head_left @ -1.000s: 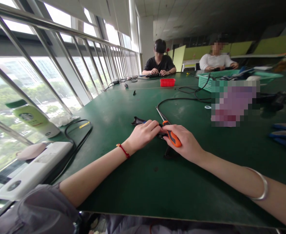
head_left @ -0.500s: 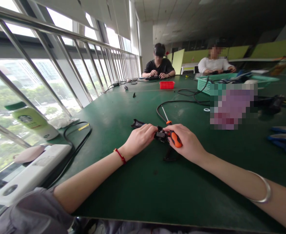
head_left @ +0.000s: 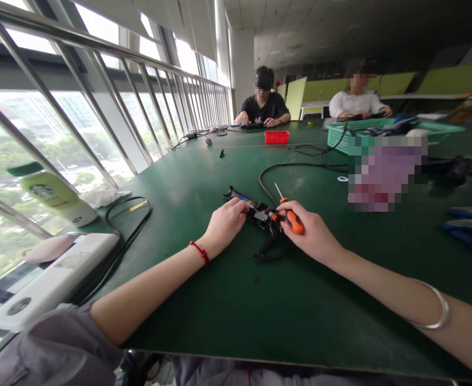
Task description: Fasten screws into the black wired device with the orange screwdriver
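One black device (head_left: 261, 216), its inner parts and a few coloured wires exposed, lies on the green table (head_left: 203, 311) between the left hand (head_left: 227, 222) and the right hand (head_left: 313, 231). The hands are apart, with the device's middle showing in the gap.

The left hand is half curled, fingers bent together and their tips at the device's far-left part; whether they grip it or merely press on it, I cannot tell. The right hand is closed around the orange-and-black handle of a screwdriver (head_left: 294, 221), whose shaft points up and away, clear of the device. Its thumb and fingertips come in close at the device's right side, probably touching, though the handle and knuckles hide the spot.

A curved black piece (head_left: 270, 256) lies at the device's near end. Just behind, a black cable (head_left: 292, 164) loops across the table.
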Motion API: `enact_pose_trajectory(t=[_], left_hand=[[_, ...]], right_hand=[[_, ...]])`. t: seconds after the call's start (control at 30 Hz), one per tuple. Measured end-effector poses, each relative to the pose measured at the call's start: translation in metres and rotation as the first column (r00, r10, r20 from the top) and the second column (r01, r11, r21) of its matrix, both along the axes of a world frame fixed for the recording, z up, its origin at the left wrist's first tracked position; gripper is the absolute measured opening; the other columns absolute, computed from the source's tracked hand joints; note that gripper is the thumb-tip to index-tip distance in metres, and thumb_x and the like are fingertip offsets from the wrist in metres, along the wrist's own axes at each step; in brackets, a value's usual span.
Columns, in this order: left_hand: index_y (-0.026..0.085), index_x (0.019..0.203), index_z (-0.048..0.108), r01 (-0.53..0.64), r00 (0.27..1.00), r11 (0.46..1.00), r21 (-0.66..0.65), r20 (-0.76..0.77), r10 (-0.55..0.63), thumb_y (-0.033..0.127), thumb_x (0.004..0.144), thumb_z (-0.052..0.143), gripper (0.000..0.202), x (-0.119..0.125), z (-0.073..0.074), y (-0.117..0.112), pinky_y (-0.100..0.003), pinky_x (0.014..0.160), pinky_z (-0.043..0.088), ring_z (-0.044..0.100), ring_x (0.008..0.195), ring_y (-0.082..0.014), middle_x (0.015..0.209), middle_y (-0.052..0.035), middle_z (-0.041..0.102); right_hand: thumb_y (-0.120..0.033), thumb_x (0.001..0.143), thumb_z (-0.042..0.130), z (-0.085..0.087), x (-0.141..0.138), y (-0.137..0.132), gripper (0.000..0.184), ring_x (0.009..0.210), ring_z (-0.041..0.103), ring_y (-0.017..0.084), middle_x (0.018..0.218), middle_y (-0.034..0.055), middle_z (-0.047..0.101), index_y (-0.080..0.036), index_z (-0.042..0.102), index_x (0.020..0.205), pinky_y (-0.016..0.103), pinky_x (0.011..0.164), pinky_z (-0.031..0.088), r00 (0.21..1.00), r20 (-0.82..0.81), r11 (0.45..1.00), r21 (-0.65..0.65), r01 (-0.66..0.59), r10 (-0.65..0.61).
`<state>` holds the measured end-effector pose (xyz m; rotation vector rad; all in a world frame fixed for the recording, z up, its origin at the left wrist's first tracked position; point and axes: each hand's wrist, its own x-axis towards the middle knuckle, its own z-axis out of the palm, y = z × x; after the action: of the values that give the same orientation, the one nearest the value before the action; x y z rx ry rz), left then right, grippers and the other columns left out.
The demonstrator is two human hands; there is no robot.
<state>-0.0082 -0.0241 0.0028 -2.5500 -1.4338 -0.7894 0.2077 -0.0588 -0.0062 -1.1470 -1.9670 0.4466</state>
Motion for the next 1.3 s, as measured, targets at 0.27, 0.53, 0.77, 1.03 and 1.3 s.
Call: enact_pose_trajectory(t=[0.27,0.53,0.77,1.03,1.3], left_hand=[[0.019,0.092,0.055,0.279,0.951,0.939,0.202,0.078,-0.3,0.017,0.089,0.046,0.01,0.01,-0.002,-0.014,-0.021,0.071,0.047,0.059,0.08,-0.0115,0.087,-0.0014,0.063],[0.018,0.092,0.054,0.34,0.936,0.917,0.211,0.016,-0.351,0.019,0.093,0.041,0.013,0.016,-0.007,-0.011,-0.022,0.069,0.047,0.059,0.078,-0.0121,0.085,-0.0023,0.064],[0.018,0.095,0.053,0.363,0.929,0.917,0.166,0.006,-0.369,0.023,0.095,0.038,0.016,0.014,-0.005,-0.013,-0.023,0.071,0.048,0.059,0.081,-0.0128,0.087,-0.0034,0.064],[0.017,0.097,0.053,0.333,0.943,0.927,0.169,-0.072,-0.326,0.023,0.096,0.034,0.02,0.014,-0.004,-0.014,-0.024,0.07,0.048,0.059,0.081,-0.0138,0.085,-0.0042,0.064],[0.018,0.109,0.057,0.379,0.907,0.897,0.228,-0.281,-0.312,0.025,0.095,0.034,0.028,0.009,0.003,-0.017,-0.026,0.077,0.049,0.061,0.089,-0.015,0.1,-0.0067,0.067]], right_hand=[[-0.02,0.079,0.051,0.001,0.002,0.002,0.027,0.089,0.064,0.018,0.095,0.0056,0.065,-0.02,0.051,0.106,0.033,0.085,0.048,0.999,0.028,1.0,-0.011,-0.024,0.025],[-0.02,0.079,0.052,0.0,0.002,0.003,0.028,0.086,0.064,0.018,0.094,0.0049,0.066,-0.02,0.051,0.107,0.032,0.083,0.048,0.999,0.032,1.0,0.012,-0.017,0.016],[-0.025,0.08,0.052,0.0,0.002,0.003,0.027,0.085,0.065,0.018,0.093,0.0044,0.066,-0.021,0.051,0.107,0.033,0.081,0.049,0.999,0.032,1.0,0.027,-0.008,0.007],[-0.028,0.082,0.053,0.0,0.002,0.002,0.027,0.085,0.065,0.019,0.094,0.0045,0.066,-0.022,0.052,0.108,0.033,0.079,0.05,0.999,0.036,1.0,0.021,0.008,-0.008],[-0.031,0.084,0.051,0.012,0.005,-0.002,0.028,0.082,0.065,0.019,0.097,0.0053,0.069,-0.022,0.059,0.109,0.033,0.077,0.048,0.989,0.004,0.962,0.235,0.141,-0.146]])
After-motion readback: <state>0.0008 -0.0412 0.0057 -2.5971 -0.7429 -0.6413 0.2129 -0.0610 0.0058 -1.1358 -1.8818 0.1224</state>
